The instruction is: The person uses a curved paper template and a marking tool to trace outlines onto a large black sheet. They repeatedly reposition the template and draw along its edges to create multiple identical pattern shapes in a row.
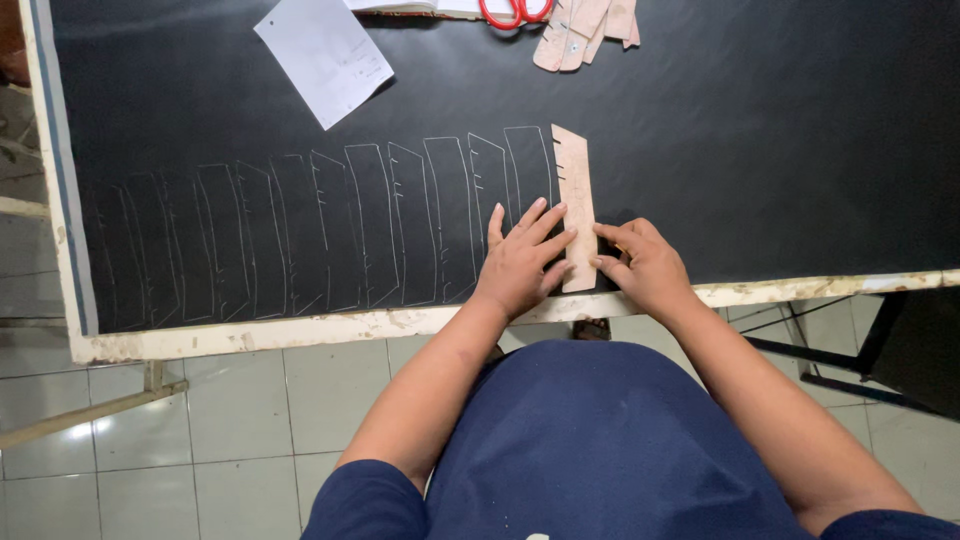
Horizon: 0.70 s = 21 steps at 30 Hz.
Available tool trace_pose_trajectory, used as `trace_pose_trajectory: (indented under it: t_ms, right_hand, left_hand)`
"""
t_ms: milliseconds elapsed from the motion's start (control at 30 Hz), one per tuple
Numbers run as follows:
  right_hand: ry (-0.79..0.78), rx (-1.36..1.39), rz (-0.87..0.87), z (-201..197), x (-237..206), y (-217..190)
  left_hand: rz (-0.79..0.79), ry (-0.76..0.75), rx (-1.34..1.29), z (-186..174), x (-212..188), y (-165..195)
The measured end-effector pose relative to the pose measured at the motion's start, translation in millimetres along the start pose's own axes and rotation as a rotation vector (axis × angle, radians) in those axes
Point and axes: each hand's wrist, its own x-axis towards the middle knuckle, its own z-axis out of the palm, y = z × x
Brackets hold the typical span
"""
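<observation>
A long tan cardboard template (574, 190) with small notches along its left edge lies on a black sheet (760, 150) that covers the table. My left hand (522, 260) rests flat beside it, fingers spread, with the fingertips pressing on the template's lower left part. My right hand (640, 262) sits at the template's lower right edge, fingers curled; a thin marking tool may be pinched in them, but I cannot tell. To the left runs a row of several pale traced outlines (300, 235) of the same shape.
A white paper sheet (325, 55) lies at the back left. Red-handled scissors (515, 12) and a pile of tan cardboard pieces (588, 30) sit at the back edge. The table's worn white front edge (300, 328) is near my body; tiled floor lies below.
</observation>
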Motion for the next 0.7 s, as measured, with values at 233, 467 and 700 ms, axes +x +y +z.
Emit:
trace_pose_trajectory:
  t_ms: [233,467,700]
  right_hand:
    - [-0.035,0.014,0.007,1.8,0.9,7.1]
    - [0.16,-0.083,-0.358,-25.8,34.9,-18.6]
    - [-0.243,-0.094,-0.099,-44.7,73.8,-65.3]
  left_hand:
    - [-0.005,-0.027,0.035,-11.3,5.0,8.1]
    - [0.087,-0.247,0.211,-3.4,12.0,26.4]
    - [-0.127,-0.187,-0.042,24.7,13.8,32.7]
